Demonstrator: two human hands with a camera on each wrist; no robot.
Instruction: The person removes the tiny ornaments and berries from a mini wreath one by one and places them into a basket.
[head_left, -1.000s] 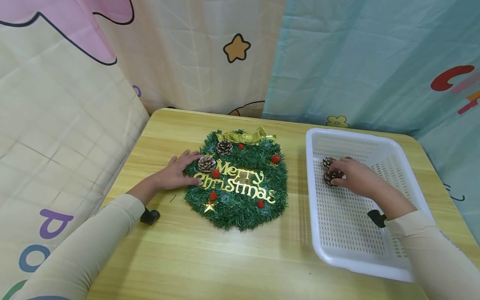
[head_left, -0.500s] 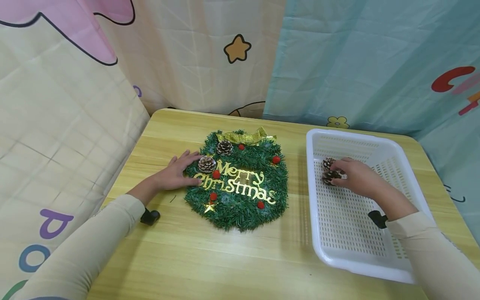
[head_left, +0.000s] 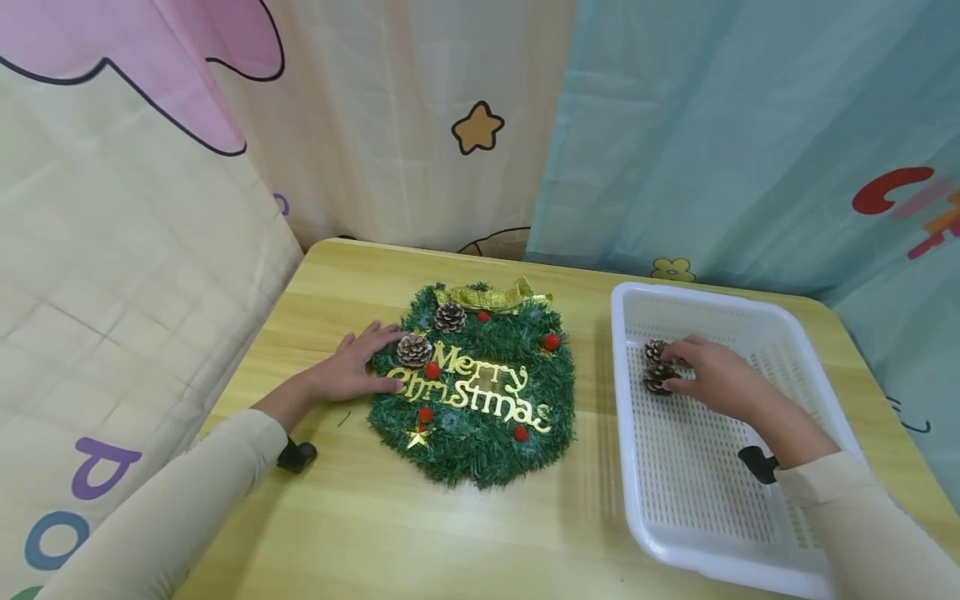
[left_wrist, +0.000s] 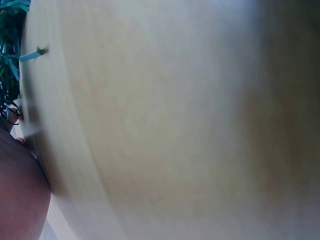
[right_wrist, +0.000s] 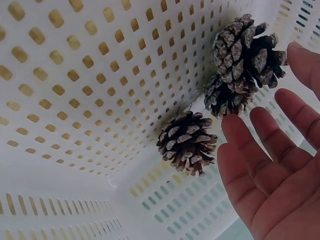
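Observation:
A green Christmas wreath lies flat on the table, bearing gold "Merry Christmas" lettering, red berries and two pine cones. My left hand rests at the wreath's left edge, fingers spread; the left wrist view catches only part of that hand. Over in the white basket, my right hand hovers beside loose pine cones. The right wrist view has its relaxed fingers around a small gap, the thumb close to the upper pine cone but not gripping it.
The yellow wooden table has rounded back corners. Printed curtains hang behind and to the left. A green scrap lies on the tabletop near the wreath. A gold ribbon crosses the wreath's top.
The head view has tilted up a little, so everything sits lower. The near pine cone in the basket has shifted slightly left, away from my right fingertips. My left hand has stayed put.

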